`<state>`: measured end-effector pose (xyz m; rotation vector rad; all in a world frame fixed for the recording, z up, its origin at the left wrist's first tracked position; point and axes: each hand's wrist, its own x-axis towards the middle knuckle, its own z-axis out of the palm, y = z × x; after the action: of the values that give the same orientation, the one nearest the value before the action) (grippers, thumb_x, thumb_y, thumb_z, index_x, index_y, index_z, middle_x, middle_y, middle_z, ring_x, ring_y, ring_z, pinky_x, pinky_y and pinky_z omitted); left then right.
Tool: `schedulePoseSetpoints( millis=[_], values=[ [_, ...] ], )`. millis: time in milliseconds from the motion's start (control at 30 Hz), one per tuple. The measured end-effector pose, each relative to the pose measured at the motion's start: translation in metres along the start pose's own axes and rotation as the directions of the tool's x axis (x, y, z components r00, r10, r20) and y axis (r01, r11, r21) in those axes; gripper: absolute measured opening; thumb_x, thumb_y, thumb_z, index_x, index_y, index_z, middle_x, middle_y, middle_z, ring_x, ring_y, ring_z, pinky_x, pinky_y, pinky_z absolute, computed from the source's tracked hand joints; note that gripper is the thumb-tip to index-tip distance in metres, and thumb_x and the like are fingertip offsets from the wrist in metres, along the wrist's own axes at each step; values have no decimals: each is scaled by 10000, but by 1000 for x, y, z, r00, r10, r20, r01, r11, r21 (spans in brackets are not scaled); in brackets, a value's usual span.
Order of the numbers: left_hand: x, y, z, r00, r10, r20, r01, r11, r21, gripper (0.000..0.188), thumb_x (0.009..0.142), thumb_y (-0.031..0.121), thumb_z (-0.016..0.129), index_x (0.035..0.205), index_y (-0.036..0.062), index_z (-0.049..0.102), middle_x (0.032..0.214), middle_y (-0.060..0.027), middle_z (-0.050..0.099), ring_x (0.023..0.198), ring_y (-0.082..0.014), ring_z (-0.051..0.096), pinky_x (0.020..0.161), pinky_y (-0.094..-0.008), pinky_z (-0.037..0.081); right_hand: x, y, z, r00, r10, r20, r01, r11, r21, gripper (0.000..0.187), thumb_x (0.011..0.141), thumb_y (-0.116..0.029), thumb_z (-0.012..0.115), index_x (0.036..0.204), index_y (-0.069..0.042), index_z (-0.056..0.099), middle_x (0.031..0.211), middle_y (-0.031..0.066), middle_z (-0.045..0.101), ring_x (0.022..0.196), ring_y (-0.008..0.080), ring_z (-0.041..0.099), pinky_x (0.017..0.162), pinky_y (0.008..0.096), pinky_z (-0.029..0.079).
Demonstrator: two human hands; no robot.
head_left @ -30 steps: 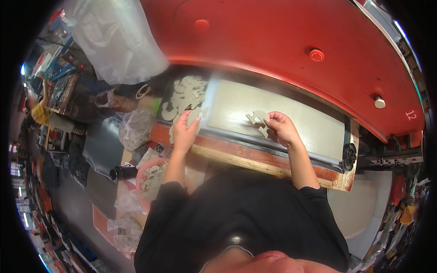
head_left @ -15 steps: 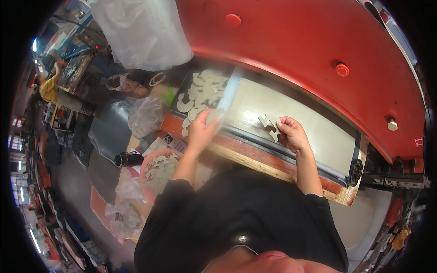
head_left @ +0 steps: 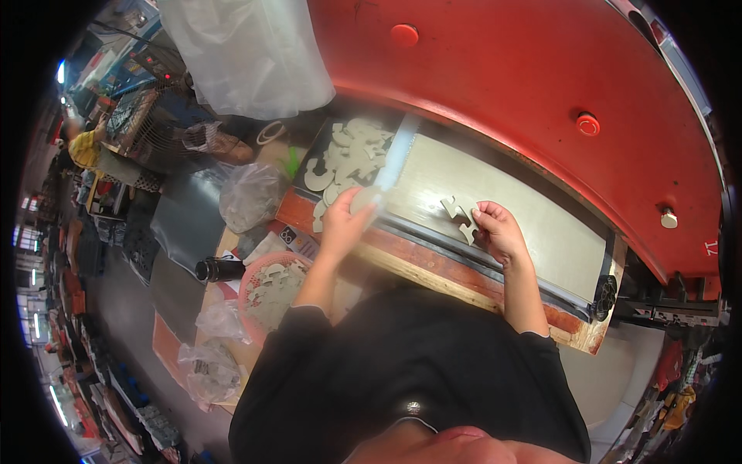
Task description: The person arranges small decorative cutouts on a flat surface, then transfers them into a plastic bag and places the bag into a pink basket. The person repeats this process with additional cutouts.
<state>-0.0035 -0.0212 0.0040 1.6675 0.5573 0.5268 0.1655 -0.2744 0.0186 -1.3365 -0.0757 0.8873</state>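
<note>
My left hand grips a flat, rounded, pale beige cut piece between thumb and fingers, close to the pile of cut pieces. Over the pale flat board, my right hand pinches a notched beige cut-out with jagged, puzzle-like edges. The loose pieces in the pile are curved, some hook-shaped or ring-like, and they lie on a dark surface left of a light blue strip.
Red machine body with round buttons rises behind the board. A pink basket of cut scraps stands at my left, with a black cylinder and clear plastic bags near it. White plastic sheeting hangs upper left. Another person is far left.
The whole scene has shifted slightly rightward and down in the picture. Both hands keep their grips and almost the same places over the work surface.
</note>
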Motion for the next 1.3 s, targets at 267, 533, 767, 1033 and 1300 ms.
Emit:
schedulePoseSetpoints(
  millis=[267,533,767,1033,1300],
  values=[
    [3,-9,-4,1000,7,10,-7,1000,-29,359,835,129,690,1152,-17,603,1009,-91,690,892,-107,619,791,-259,492,-1,-1,2,1000,11,13,-10,1000,-11,51,904,-121,620,898,-78,594,666,-49,533,527,45,437,481,177,352],
    [1,-13,-8,1000,16,-15,-16,1000,-2,375,837,140,690,1161,-24,598,1022,-102,690,903,-124,628,802,-265,492,0,0,4,1000,4,12,-4,999,-34,47,911,-120,610,900,-79,590,679,-44,533,523,49,436,479,182,360],
    [14,-22,-32,989,74,-129,-54,986,156,350,869,162,648,1161,-21,585,999,-134,688,905,-148,634,812,-282,487,0,4,2,1000,-12,-21,11,1000,-12,49,903,-112,607,911,-64,608,701,-51,552,549,35,416,503,185,331],
    [47,-32,-64,988,-13,-157,28,996,90,254,911,177,594,1088,-5,603,932,-69,679,798,-116,611,741,-265,482,3,0,-23,986,-103,-133,80,983,-168,43,917,-134,594,922,-92,603,755,-57,583,587,26,435,521,179,351],
    [50,-39,-74,957,-129,-261,7,906,-423,167,955,198,539,1057,76,587,787,24,542,633,-46,459,586,-210,390,3,6,-35,974,-112,-196,70,976,-208,77,905,-121,606,955,-63,601,758,-47,566,600,41,423,555,196,352]
  ],
)
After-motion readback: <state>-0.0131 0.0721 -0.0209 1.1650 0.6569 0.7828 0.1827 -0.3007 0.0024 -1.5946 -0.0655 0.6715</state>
